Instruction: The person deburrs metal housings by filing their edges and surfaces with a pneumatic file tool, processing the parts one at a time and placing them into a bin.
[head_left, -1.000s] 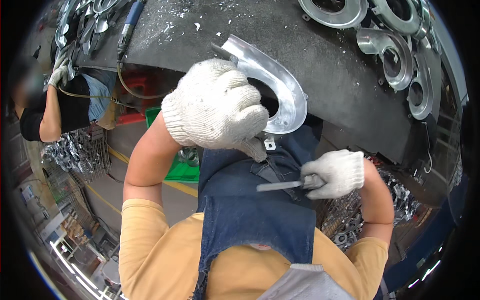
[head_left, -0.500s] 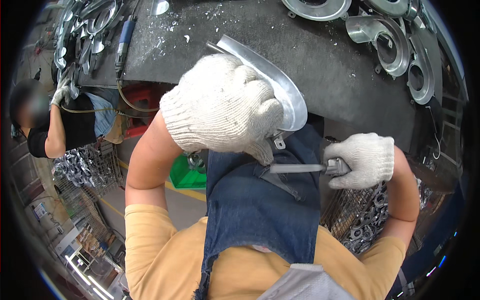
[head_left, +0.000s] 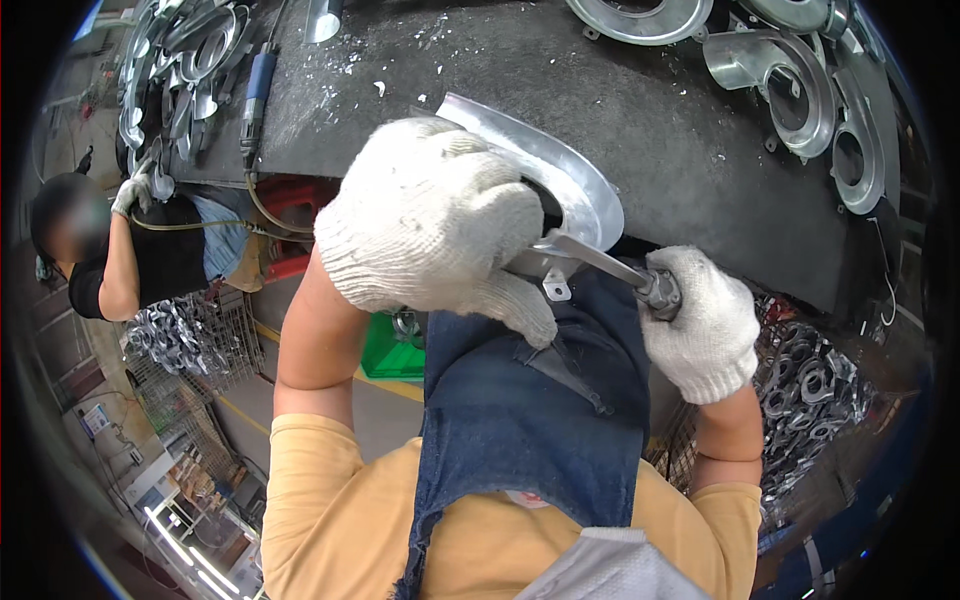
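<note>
My left hand [head_left: 430,220], in a white knitted glove, is closed around a curved, shiny metal part [head_left: 583,180] with a round opening and a small holed tab. The part is held in front of my apron at the bench edge. My gloved right hand [head_left: 702,325] grips the handle of a flat grey tool with a long narrow blade, which looks like a file [head_left: 600,260]. Its tip lies at the lower rim of the part's opening, beside my left fingers. Whether the tip touches the metal, I cannot tell.
The dark bench [head_left: 480,60] carries metal flakes. Similar metal parts [head_left: 790,90] lie at the right and a pile [head_left: 195,60] at the left. A blue-handled tool [head_left: 257,95] with a hose lies near a co-worker [head_left: 120,240]. Wire baskets of parts [head_left: 810,390] stand below; a green crate [head_left: 390,350] too.
My right hand has moved up and inward, bringing the file's tip from in front of the apron to the metal part's opening. My left hand keeps its hold on the part.
</note>
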